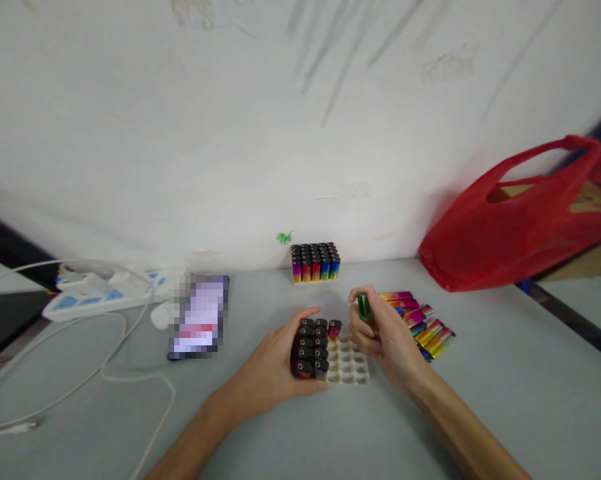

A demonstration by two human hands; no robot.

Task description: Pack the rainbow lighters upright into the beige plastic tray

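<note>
A smooth grey tabletop [290,440] runs back to a scuffed white wall [205,133], which bears dark slanting streaks high up and a small green mark [283,237] low down. At the right, a bright red bag with looped handles [505,233] leans near the wall. At the left lie a white power strip with blue patches [67,305], a looping white cable [125,378] and a dark-edged phone with a lit screen [203,307] (its picture is blurred into squares).

Against the wall, a packed block of black-topped, rainbow-coloured lighters [315,263] stands in even rows, its front sides shading from pink and red to blue over yellow. Nearer, a pale plastic grid tray [349,367] holds two columns of five upright lighters [313,350], black tops up, and one pink lighter [334,329] at the far end of the third column.

The left hand [277,367] is curved widely round the tray's filled side, thumb along the near edge and fingers at the far one. The right hand [390,337], fingers curled closed, grips a shiny green lighter [363,305] above the tray's right edge. Beside it, loose metallic lighters in pink, gold and blue [437,339] lie in a heap.
</note>
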